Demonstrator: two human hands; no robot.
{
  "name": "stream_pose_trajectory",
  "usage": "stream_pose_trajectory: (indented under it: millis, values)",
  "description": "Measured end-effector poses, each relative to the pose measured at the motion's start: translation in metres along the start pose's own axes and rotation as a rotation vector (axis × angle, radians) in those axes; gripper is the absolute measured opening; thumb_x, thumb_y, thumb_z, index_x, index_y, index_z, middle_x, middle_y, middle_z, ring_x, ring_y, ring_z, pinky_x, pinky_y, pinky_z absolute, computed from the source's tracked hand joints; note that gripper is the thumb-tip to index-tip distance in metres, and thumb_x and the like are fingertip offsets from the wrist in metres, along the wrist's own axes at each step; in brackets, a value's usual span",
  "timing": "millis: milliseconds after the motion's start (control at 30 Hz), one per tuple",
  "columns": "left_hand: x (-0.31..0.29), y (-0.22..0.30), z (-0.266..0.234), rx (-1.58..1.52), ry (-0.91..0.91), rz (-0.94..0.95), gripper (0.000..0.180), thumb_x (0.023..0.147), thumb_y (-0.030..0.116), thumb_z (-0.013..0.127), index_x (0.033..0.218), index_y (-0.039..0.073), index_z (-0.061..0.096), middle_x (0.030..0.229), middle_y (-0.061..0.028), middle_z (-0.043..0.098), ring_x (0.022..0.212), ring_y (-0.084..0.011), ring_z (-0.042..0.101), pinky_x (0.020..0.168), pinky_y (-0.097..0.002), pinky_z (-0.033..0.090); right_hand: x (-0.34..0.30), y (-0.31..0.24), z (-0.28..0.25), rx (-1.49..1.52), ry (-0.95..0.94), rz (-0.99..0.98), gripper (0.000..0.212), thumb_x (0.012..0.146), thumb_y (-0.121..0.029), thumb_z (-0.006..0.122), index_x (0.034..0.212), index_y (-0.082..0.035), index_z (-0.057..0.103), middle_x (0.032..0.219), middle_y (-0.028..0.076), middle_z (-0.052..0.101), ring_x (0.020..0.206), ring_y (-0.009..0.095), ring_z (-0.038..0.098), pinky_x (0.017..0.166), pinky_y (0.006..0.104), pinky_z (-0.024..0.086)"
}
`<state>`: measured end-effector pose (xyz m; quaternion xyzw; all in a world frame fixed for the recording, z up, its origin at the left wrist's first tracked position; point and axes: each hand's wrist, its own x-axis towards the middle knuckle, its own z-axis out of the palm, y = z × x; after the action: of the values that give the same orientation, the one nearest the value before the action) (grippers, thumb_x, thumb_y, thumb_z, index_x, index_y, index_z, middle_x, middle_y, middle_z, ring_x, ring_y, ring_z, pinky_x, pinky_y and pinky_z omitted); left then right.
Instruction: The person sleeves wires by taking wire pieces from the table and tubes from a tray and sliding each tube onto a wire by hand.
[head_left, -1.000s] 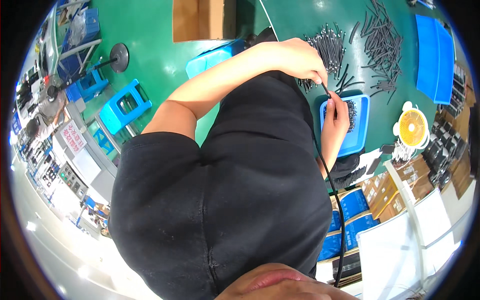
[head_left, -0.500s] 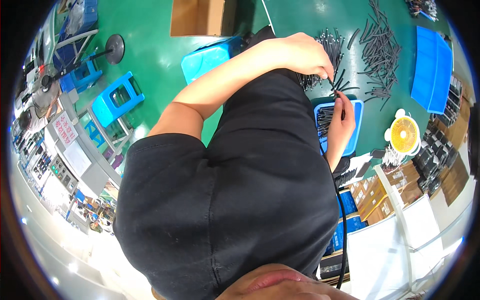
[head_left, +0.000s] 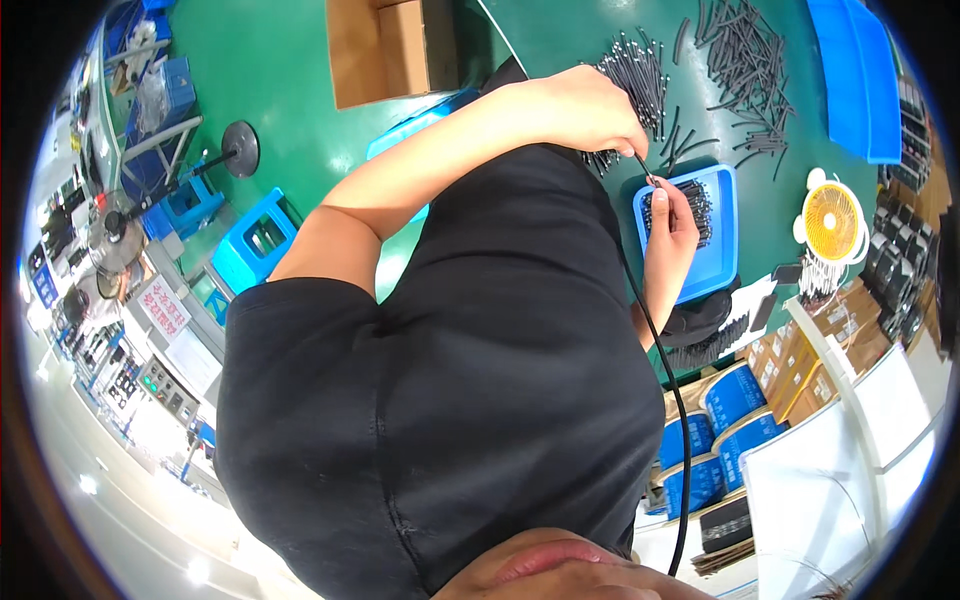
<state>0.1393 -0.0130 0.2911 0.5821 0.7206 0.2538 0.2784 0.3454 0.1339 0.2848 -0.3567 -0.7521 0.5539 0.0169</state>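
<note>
My left hand (head_left: 598,112) reaches across in front of my body, its thumb and fingertips pinching a thin black cable (head_left: 643,168). The cable's lower end meets the fingertips of my right hand (head_left: 672,222), which are closed on it. Just beyond my left hand lies a bundle of short black cables with shiny tips (head_left: 640,85). A few separate black pieces (head_left: 680,146) lie near my fingers. Beside and partly behind my right hand, a blue tray (head_left: 715,262) holds more black cables (head_left: 694,212).
A loose pile of black tube pieces (head_left: 748,75) covers part of the green tabletop. Farther right are a blue bin (head_left: 858,85) and a yellow-and-white fan (head_left: 833,222). A cardboard box (head_left: 360,60) and blue stools (head_left: 252,240) stand to the left. A black cord (head_left: 676,390) hangs beside my torso.
The view has shifted, and the blue tray now shows more fully to the right of my right hand. Both hands stay close together on the cable.
</note>
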Motion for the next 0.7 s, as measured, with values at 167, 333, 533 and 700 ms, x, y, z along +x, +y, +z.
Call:
stream_pose_trajectory:
  millis: [167, 333, 533, 700]
  values:
    - [0.019, 0.006, 0.009, 0.024, -0.026, 0.097, 0.023, 0.097, 0.029, 0.061, 0.113, 0.02, 0.074, 0.096, -0.0052, 0.076, 0.094, -0.0294, 0.071, 0.076, -0.0429, 0.055, -0.014, 0.011, -0.017, 0.182, 0.001, 0.115, 0.024, 0.104, -0.017, 0.062, 0.117, 0.001, 0.071, 0.101, 0.001, 0.069, 0.091, 0.009, 0.057, 0.083, 0.0251, 0.046]
    - [0.04, 0.023, 0.018, 0.125, -0.076, 0.162, 0.021, 0.096, 0.028, 0.063, 0.111, 0.023, 0.075, 0.089, -0.0034, 0.074, 0.089, -0.0272, 0.071, 0.07, -0.0423, 0.055, -0.026, 0.013, -0.024, -0.129, 0.115, -0.11, 0.02, 0.1, -0.013, 0.065, 0.114, -0.003, 0.074, 0.083, 0.003, 0.064, 0.075, 0.008, 0.055, 0.069, 0.0246, 0.045]
    - [0.057, 0.035, 0.031, 0.281, 0.093, 0.294, 0.036, 0.081, 0.015, 0.067, 0.112, 0.029, 0.077, 0.079, 0.0017, 0.063, 0.082, -0.0203, 0.068, 0.063, -0.0354, 0.056, -0.034, 0.04, -0.044, 0.152, 0.146, -0.029, 0.025, 0.102, -0.017, 0.065, 0.119, -0.001, 0.073, 0.082, 0.0, 0.062, 0.077, 0.008, 0.054, 0.071, 0.0239, 0.044]
    - [0.067, 0.045, 0.038, 0.352, 0.146, 0.437, 0.046, 0.078, 0.01, 0.066, 0.117, 0.032, 0.075, 0.078, 0.004, 0.058, 0.075, -0.0162, 0.061, 0.063, -0.0301, 0.055, -0.043, 0.049, -0.052, 0.353, 0.087, 0.033, 0.028, 0.104, -0.02, 0.061, 0.121, -0.001, 0.072, 0.08, -0.003, 0.057, 0.077, 0.007, 0.051, 0.071, 0.0229, 0.041]
